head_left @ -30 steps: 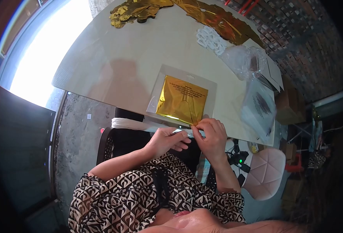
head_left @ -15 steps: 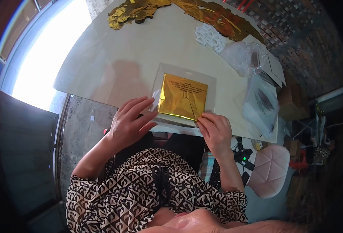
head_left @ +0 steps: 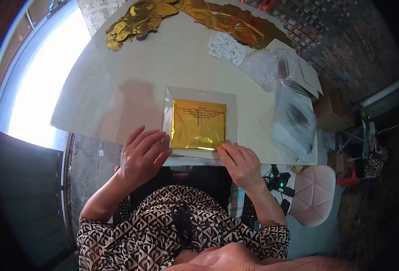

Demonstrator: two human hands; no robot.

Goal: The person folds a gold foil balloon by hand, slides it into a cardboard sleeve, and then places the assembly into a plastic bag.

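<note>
A flat, folded gold foil packet (head_left: 198,126) lies inside a clear plastic bag (head_left: 232,117) with a hang hole at its top and printed lettering over the foil. Both are at the front edge of the table. My right hand (head_left: 241,165) pinches the bag's lower right corner, thumb and fingers closed together. To the left, my left hand (head_left: 143,156) is open, fingers loosely spread, its fingertips right at the bag's lower left edge.
Gold foil pieces (head_left: 140,20) and a longer heap of gold foil (head_left: 231,22) lie along the far side of the table (head_left: 86,90). White looped bands (head_left: 226,47), crumpled clear plastic (head_left: 267,67) and a stack of printed bags (head_left: 294,124) are at right. A pink chair (head_left: 312,196) stands below.
The gold packet in its bag now lies straighter before me. My left hand has drawn slightly away from the foil, while the right stays at the corner. The whole view has shifted.
</note>
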